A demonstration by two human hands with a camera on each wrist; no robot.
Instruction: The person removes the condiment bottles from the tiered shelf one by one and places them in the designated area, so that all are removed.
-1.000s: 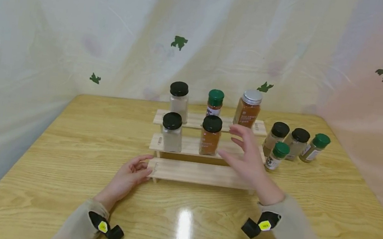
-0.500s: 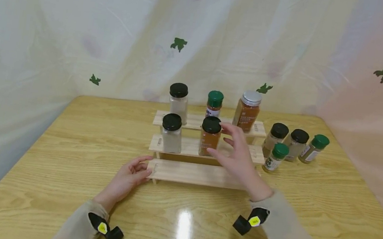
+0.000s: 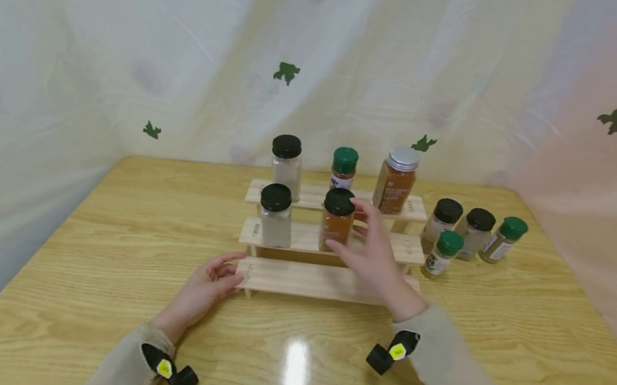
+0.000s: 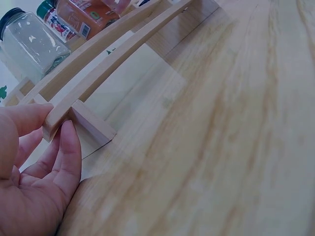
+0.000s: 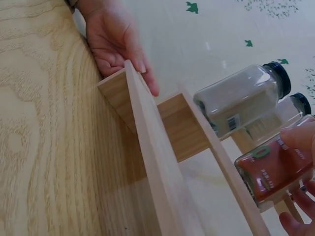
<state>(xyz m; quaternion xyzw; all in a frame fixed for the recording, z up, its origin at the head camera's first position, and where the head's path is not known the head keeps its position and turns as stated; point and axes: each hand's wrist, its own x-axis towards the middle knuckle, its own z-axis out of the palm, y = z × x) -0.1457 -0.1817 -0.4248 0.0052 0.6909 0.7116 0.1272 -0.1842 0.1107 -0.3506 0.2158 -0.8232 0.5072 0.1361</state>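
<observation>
Fingers of my right hand [image 3: 371, 256] are spread and curving around the orange spice jar [image 3: 336, 220] on the middle step of the wooden rack [image 3: 303, 279]. My thumb lies at the jar's lower front and my fingertips [image 5: 301, 138] reach its right side and the edge of its black lid; from the wrist view they seem to touch the glass, though I cannot tell how firmly. The jar stands upright, just ahead of my palm and slightly to its left. My forearm comes in from the lower right, sleeve down to the wrist, passing above the lowest step.

My left hand [image 3: 206, 284] lies relaxed on the table [image 3: 103, 243] at the rack's near left corner, fingers loose and nearly straight, their tips touching the end of the lowest plank [image 4: 59, 118] beside its small square foot.

The rack is pale, unfinished wood, three flat planks rising like stairs. The table is glossy, yellow-grained wood that throws back a bright streak of light. The orange jar is clear and square-shouldered, filled with rust-coloured powder. Left of it on the same step stands a clear jar of white powder [image 3: 275, 215] with a black lid. On the top step are another white-filled jar [image 3: 286, 166], a small green-capped bottle [image 3: 343, 168] and a taller silver-lidded jar [image 3: 396, 179] of brownish spice. Right of the rack, on the table, four more bottles [image 3: 469, 234] cluster together, two black-capped and two green-capped. Behind everything hangs a pale curtain [image 3: 128, 52] printed with green leaves.
</observation>
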